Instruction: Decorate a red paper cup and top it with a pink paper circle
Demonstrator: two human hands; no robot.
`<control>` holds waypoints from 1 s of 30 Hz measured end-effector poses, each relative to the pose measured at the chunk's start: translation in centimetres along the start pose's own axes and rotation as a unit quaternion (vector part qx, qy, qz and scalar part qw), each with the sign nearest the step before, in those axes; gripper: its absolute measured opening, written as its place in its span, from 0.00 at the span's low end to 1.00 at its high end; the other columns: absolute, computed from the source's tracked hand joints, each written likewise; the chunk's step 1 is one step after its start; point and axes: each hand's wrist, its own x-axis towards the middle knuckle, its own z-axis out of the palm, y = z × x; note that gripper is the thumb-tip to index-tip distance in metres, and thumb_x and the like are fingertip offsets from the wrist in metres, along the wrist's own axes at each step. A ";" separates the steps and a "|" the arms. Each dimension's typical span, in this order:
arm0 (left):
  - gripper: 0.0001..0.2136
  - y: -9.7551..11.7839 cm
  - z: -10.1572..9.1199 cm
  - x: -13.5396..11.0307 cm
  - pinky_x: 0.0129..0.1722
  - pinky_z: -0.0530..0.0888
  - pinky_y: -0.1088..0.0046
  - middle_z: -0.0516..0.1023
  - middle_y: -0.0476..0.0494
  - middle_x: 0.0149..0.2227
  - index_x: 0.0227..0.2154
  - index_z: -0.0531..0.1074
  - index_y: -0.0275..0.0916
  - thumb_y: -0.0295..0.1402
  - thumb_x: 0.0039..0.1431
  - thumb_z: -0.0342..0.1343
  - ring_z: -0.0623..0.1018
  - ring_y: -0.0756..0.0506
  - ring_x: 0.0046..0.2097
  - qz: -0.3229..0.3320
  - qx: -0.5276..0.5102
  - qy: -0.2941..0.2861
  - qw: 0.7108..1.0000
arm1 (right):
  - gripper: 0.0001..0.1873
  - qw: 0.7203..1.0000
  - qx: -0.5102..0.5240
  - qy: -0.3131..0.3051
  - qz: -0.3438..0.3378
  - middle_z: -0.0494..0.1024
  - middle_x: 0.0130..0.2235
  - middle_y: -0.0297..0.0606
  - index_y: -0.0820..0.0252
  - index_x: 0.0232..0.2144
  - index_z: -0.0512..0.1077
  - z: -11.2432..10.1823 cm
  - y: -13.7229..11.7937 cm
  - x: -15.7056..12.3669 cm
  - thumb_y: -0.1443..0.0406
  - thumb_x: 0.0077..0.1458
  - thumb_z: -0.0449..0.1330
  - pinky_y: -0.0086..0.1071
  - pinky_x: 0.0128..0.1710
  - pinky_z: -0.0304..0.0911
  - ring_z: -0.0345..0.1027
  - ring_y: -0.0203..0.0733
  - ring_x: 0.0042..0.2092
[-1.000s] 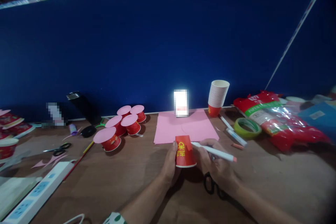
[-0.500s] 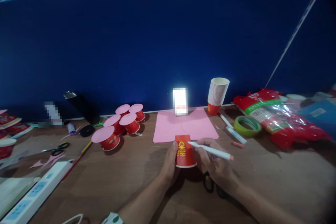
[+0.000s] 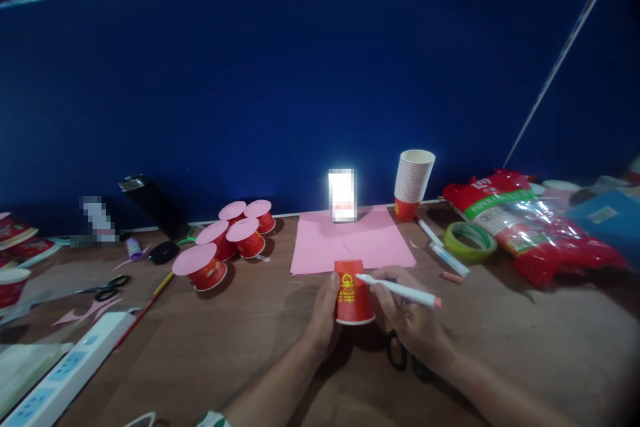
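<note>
My left hand [image 3: 325,313] is closed around the left side of a red paper cup [image 3: 357,307], which is upside down with its white rim at the bottom and a yellow printed character on its side. In my right hand [image 3: 407,313] is a white marker [image 3: 405,291] with a pinkish-red end. The marker's tip points at the cup's upper side, at or very near the printed character. Partly hidden under my right hand lie the black handles of scissors [image 3: 397,352]. Beyond the cup are pink paper sheets [image 3: 325,247].
Several upturned red cups with pink discs [image 3: 195,259] stand to the left. A stack of paper cups [image 3: 414,177], green tape [image 3: 470,242], pens [image 3: 449,259] and a red plastic package [image 3: 530,227] are on the right. A power strip [image 3: 75,363] lies front left.
The marker's tip has shifted slightly left across the cup's side. The cup has turned or tilted very little, and my left hand keeps its hold.
</note>
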 end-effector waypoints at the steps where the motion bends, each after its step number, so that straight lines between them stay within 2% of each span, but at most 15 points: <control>1: 0.23 0.0 0.0 0.0 0.47 0.71 0.63 0.81 0.35 0.40 0.40 0.77 0.31 0.49 0.60 0.51 0.78 0.40 0.42 0.000 0.001 -0.001 1.000 | 0.06 1.000 -0.004 0.000 -0.001 0.76 0.30 0.35 0.57 0.35 0.70 0.0 0.0 0.0 0.63 0.61 0.54 0.30 0.33 0.69 0.72 0.39 0.31; 15: 0.22 -0.3 -0.2 0.1 0.48 0.71 0.63 0.80 0.35 0.42 0.41 0.76 0.30 0.48 0.60 0.53 0.78 0.41 0.42 0.003 -0.017 -0.005 1.000 | 0.05 1.000 0.017 -0.016 -0.012 0.77 0.33 0.35 0.57 0.37 0.70 0.1 0.4 0.0 0.65 0.62 0.54 0.29 0.34 0.68 0.72 0.39 0.33; 30: 0.23 -0.2 0.0 0.1 0.49 0.71 0.63 0.81 0.35 0.42 0.41 0.77 0.31 0.49 0.60 0.52 0.79 0.40 0.43 0.004 -0.011 -0.002 1.000 | 0.05 1.000 0.022 -0.012 -0.013 0.76 0.31 0.35 0.57 0.37 0.70 0.0 0.2 0.1 0.65 0.61 0.54 0.29 0.32 0.68 0.72 0.38 0.32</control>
